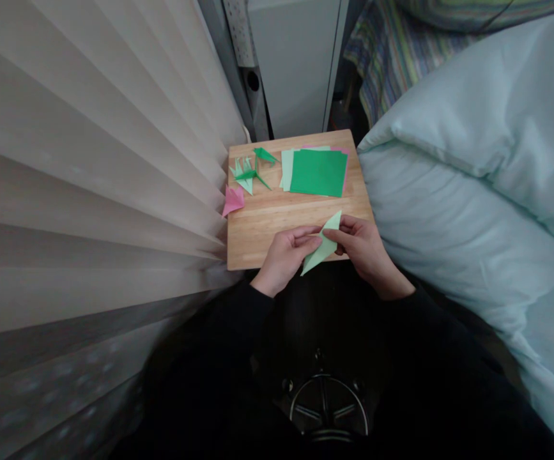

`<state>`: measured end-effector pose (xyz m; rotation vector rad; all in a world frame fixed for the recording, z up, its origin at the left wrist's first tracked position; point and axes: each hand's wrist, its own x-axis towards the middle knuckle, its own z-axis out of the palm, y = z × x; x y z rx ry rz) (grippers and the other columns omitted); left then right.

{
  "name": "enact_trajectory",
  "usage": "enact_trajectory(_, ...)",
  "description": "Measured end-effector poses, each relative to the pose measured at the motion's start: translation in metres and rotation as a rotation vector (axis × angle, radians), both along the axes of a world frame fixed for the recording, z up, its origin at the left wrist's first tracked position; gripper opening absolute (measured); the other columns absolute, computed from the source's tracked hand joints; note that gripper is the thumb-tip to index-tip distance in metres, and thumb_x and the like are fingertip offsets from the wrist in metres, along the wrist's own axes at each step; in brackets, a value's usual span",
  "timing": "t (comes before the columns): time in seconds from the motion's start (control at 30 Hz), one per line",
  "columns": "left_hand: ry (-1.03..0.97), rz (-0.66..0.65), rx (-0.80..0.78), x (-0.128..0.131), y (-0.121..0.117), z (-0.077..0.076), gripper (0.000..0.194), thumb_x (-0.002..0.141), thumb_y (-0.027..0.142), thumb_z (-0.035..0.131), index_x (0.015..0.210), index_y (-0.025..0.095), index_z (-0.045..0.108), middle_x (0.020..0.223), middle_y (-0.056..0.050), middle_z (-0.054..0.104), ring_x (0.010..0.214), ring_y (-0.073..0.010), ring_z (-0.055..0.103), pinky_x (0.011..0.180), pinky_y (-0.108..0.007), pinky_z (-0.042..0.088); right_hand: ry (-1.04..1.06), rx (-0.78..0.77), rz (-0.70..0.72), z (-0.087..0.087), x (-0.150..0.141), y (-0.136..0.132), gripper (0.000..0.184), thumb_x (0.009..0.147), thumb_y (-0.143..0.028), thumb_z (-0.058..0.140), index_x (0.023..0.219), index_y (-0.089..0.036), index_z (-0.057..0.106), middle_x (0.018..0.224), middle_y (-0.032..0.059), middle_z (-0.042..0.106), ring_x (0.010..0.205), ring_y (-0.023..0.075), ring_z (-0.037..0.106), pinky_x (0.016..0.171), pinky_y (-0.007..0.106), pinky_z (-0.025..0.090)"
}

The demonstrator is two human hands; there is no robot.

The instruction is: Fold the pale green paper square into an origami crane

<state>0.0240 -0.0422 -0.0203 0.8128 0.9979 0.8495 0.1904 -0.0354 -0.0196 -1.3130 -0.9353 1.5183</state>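
Both hands meet over the near edge of the tabletop (267,220), clamped on one pale green folded paper (323,248). The left hand (287,254) grips it from the left, thumb on top and fingers bent behind. The right hand (359,246) pinches it from the other side, its thumb lying across the upper face near the left thumb and its fingers curled beneath. The folded paper is long and pointed at both ends; it slants, one tip up and to the right between the hands, the other down past the tabletop's near edge towards the body. Whether any of it touches the wood cannot be told.

Beyond the hands, at the far right of the tabletop, lies a stack of paper: a dark green sheet (318,172) on top, pale green sheets (285,170) sticking out at its left, and a pink sheet (346,181) showing along its right side. To the left of the stack stand small folded figures, some dark green (265,155), some pale green (246,186), set close together and partly overlapping in view. Nearer, at the left edge, sits a pink figure (234,200), beside the curtain (128,147). Pale bedding (449,185) rises on the right.
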Motion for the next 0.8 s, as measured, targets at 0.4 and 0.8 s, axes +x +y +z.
enact_trajectory(0.4, 0.105, 0.012, 0.081, -0.0002, 0.0017, -0.0021, 0.03, 0.081, 0.026, 0.078, 0.109, 0.014, 0.076, 0.091, -0.007, 0.08, 0.074, -0.0154, 0.07, 0.071, -0.027, 0.051, 0.081, -0.044, -0.015, 0.0029, -0.0022, -0.0025, 0.027, 0.073, -0.042, 0.08, 0.071, -0.019, 0.065, 0.062, -0.002, 0.059, 0.052, 0.009, 0.048, 0.043, 0.022, 0.035)
enact_trajectory(0.8, 0.215, -0.068, 0.311, 0.0041, -0.0025, 0.0039, 0.036, 0.083, 0.007, 0.064, 0.118, 0.014, 0.065, 0.116, -0.012, 0.077, 0.107, -0.0209, 0.074, 0.093, -0.031, 0.054, 0.102, -0.091, -0.117, 0.0052, -0.0011, -0.0008, 0.028, 0.063, -0.037, 0.086, 0.072, -0.018, 0.068, 0.062, -0.0028, 0.059, 0.052, 0.0084, 0.049, 0.043, 0.022, 0.033)
